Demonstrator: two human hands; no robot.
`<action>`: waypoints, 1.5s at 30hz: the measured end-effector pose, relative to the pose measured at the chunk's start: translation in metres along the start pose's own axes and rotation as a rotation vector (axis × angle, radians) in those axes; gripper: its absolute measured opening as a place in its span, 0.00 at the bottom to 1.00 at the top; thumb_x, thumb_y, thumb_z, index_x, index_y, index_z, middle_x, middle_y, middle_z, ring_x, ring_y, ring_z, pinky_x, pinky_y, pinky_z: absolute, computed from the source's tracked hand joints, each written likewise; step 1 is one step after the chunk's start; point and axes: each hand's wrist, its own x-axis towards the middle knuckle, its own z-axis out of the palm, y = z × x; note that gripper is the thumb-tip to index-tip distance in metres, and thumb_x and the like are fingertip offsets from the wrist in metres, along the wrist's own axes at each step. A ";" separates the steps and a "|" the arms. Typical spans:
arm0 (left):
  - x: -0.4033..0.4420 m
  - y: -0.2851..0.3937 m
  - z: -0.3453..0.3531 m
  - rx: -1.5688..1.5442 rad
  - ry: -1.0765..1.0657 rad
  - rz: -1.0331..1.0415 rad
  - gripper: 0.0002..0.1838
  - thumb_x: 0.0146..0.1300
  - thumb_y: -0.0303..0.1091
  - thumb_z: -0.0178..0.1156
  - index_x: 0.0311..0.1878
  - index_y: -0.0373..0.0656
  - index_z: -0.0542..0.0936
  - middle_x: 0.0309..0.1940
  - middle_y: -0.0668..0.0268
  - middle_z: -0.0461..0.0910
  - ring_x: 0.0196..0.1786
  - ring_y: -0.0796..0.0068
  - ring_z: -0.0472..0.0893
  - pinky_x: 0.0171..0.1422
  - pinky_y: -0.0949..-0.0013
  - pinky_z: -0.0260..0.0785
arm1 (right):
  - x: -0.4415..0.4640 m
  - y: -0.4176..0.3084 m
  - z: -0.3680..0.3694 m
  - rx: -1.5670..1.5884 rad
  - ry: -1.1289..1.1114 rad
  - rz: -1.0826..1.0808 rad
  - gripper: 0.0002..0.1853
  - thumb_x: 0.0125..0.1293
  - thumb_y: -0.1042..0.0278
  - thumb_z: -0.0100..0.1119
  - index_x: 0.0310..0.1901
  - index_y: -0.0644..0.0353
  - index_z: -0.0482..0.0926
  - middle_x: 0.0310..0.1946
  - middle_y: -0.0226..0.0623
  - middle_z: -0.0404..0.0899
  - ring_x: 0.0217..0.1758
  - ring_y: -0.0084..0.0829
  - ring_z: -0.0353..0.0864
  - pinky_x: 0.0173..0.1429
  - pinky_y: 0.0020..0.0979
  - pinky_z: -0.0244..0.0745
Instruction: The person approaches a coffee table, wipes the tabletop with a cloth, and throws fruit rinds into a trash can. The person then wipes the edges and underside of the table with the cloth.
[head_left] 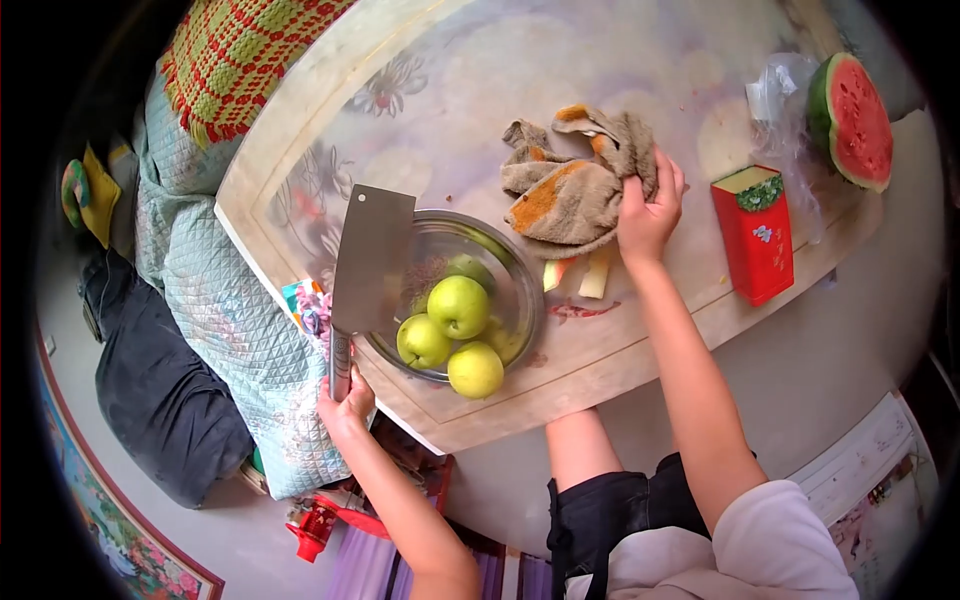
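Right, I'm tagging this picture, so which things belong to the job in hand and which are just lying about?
Likely part of the job:
broad grey metal cleaver, in the left hand
brown towel with orange patches, touched by the right hand

Seemingly lying about, not in hand:
round green apples, in a shiny metal bowl
tall red box
cut red-fleshed watermelon

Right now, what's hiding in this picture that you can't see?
All in the head view:
- The bowl's left side: behind the cleaver.
- The table under the cloth: covered by it.
- The red box's small mark: too tiny to make out.
- The wall picture's outer part: cut off by the dark edge.
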 end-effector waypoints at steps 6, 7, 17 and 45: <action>0.063 0.019 0.010 0.256 -0.087 0.063 0.12 0.63 0.28 0.47 0.42 0.32 0.77 0.40 0.54 0.82 0.46 0.51 0.81 0.55 0.50 0.75 | 0.000 0.010 -0.007 -0.053 -0.076 -0.027 0.21 0.54 0.73 0.56 0.53 0.57 0.76 0.50 0.41 0.72 0.50 0.39 0.75 0.54 0.33 0.71; 0.080 0.027 0.009 0.303 -0.111 0.054 0.12 0.62 0.28 0.46 0.41 0.31 0.77 0.39 0.54 0.81 0.46 0.52 0.81 0.57 0.49 0.74 | 0.001 -0.001 -0.007 -0.130 -0.102 -0.085 0.21 0.53 0.73 0.57 0.52 0.54 0.77 0.50 0.42 0.72 0.50 0.40 0.75 0.52 0.34 0.73; 0.070 -0.003 0.037 0.478 -0.060 0.081 0.10 0.61 0.38 0.58 0.41 0.45 0.80 0.46 0.61 0.82 0.50 0.59 0.81 0.60 0.53 0.71 | -0.021 -0.076 0.118 -0.435 -0.579 -0.783 0.22 0.51 0.70 0.57 0.48 0.29 0.80 0.51 0.25 0.70 0.50 0.33 0.71 0.46 0.36 0.67; 0.042 -0.081 0.024 0.496 -0.200 0.957 0.17 0.66 0.33 0.41 0.48 0.32 0.74 0.44 0.51 0.78 0.43 0.58 0.81 0.45 0.59 0.78 | 0.188 -0.150 0.109 -0.182 -1.463 -0.338 0.35 0.42 0.77 0.46 0.59 0.54 0.75 0.47 0.36 0.79 0.46 0.24 0.75 0.53 0.23 0.71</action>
